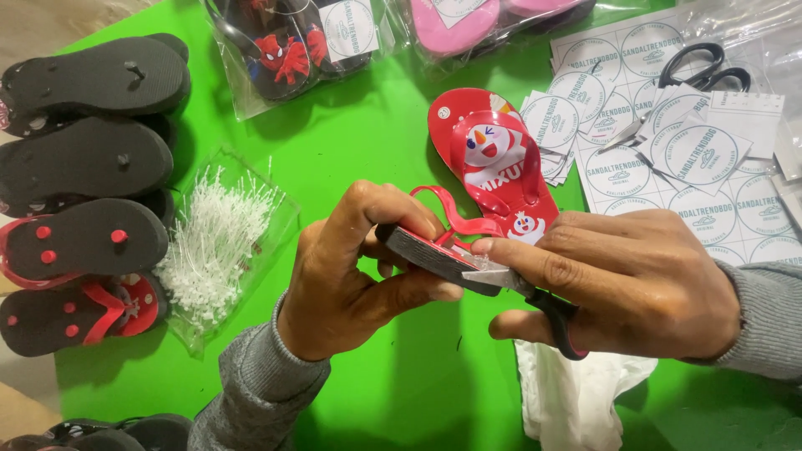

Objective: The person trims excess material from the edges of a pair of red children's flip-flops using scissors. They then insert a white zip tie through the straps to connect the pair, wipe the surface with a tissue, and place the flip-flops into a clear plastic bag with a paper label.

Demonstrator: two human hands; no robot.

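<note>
Two bare hands meet at the centre of the frame over a green table point(376, 167). The left hand point(351, 276) grips a small red-strapped sandal point(434, 246) edgewise, fingers curled around its dark sole. The right hand point(626, 280) is closed on black-handled scissors point(535, 292), blades touching the sandal's edge. Just below lies crumpled white plastic point(576, 392). Beyond the hands rests a matching red sandal point(497, 163) with a cartoon print. At left, a clear bag of white plastic tag pins point(217, 242) sits beside stacked dark sandals point(83, 192). At upper right lie round white stickers point(668, 159) on sheets; along the top, bagged sandals point(292, 42).
</note>
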